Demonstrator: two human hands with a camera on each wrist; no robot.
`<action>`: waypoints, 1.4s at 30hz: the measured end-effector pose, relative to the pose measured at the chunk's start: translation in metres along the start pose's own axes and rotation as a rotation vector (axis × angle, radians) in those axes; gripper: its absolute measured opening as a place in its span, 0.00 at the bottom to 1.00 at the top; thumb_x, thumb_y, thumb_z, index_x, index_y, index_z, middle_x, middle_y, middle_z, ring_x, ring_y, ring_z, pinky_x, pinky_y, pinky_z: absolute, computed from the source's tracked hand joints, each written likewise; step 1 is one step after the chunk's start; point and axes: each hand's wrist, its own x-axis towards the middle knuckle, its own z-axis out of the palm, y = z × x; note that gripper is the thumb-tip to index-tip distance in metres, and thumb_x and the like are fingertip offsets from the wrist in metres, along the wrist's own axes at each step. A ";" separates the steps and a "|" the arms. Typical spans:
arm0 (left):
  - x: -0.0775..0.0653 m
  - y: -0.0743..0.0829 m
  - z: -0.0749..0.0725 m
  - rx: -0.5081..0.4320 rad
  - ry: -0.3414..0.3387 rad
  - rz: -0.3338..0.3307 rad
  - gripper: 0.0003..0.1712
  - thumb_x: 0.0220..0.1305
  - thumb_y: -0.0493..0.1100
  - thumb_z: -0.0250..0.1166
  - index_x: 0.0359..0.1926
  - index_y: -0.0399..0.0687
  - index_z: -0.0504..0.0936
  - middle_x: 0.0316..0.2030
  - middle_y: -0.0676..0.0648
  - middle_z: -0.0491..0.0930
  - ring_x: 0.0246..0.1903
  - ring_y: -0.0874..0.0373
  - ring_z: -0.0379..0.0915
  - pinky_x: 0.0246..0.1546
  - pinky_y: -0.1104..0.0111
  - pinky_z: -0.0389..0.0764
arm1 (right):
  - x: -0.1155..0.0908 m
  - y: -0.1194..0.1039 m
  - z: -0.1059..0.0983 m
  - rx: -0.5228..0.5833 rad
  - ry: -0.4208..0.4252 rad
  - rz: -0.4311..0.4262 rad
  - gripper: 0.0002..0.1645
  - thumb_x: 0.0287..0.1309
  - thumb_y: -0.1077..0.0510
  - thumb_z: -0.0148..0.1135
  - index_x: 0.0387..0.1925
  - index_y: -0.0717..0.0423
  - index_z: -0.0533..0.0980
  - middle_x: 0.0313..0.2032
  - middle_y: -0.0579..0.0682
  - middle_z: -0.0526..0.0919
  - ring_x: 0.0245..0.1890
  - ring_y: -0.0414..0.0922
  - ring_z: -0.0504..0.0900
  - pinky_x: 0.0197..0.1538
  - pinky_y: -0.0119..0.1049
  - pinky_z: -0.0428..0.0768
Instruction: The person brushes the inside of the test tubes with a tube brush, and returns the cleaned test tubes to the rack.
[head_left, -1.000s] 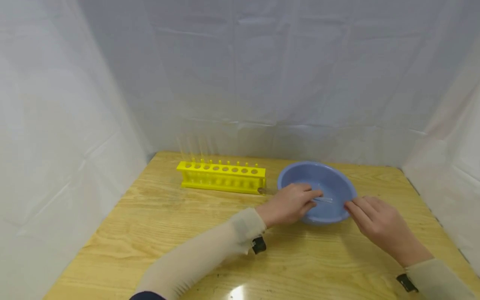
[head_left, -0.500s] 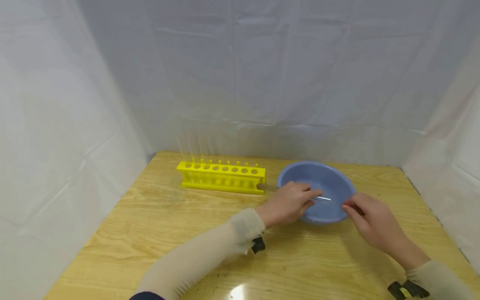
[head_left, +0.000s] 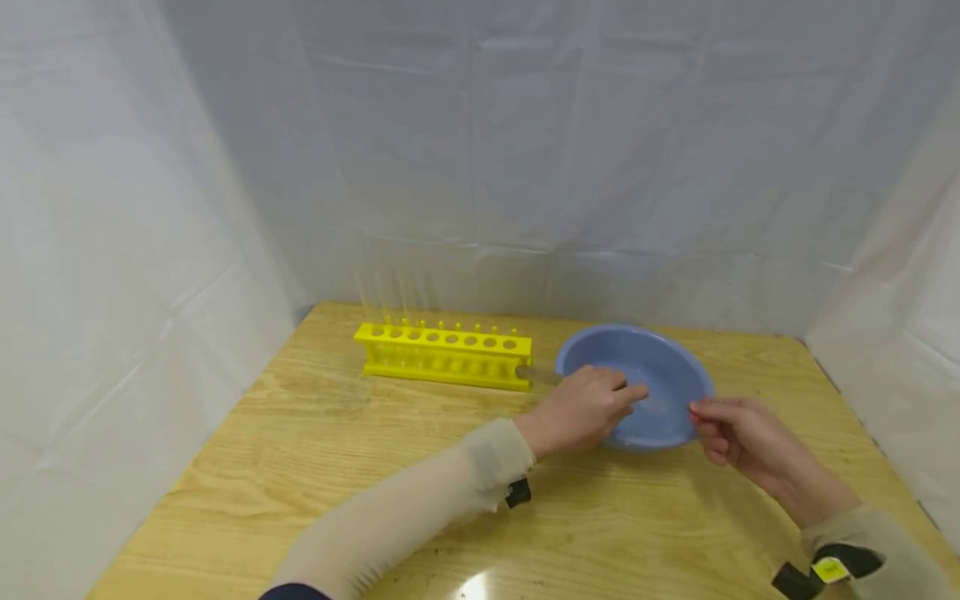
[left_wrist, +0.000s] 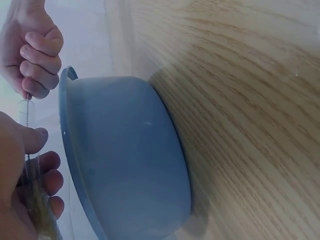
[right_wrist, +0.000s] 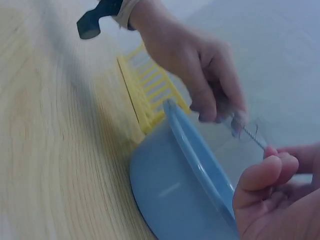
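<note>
My left hand grips a clear glass test tube, tilted over the blue basin, its mouth toward my right hand. Inside the tube is a test tube brush, its yellowish bristles near the far end. My right hand pinches the end of the brush's twisted wire handle between thumb and forefinger, just outside the tube's mouth, by the basin's right rim. In the left wrist view, the other fingers of that hand are curled in.
A yellow test tube rack stands left of the basin, with several clear tubes upright at its left end. The closed end of the held tube reaches toward the rack's right end in the head view. White sheeting hangs around the wooden table.
My right hand has turned about the brush handle, and its wrist camera has swung leftward. My left hand and the tube stay almost in place.
</note>
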 end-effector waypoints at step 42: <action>-0.011 -0.015 -0.007 -0.231 -0.094 -0.052 0.19 0.75 0.49 0.58 0.62 0.52 0.78 0.40 0.53 0.80 0.37 0.60 0.78 0.43 0.70 0.79 | 0.017 0.012 0.004 -1.505 0.270 -1.281 0.19 0.71 0.54 0.41 0.30 0.56 0.74 0.29 0.46 0.71 0.26 0.38 0.66 0.24 0.34 0.69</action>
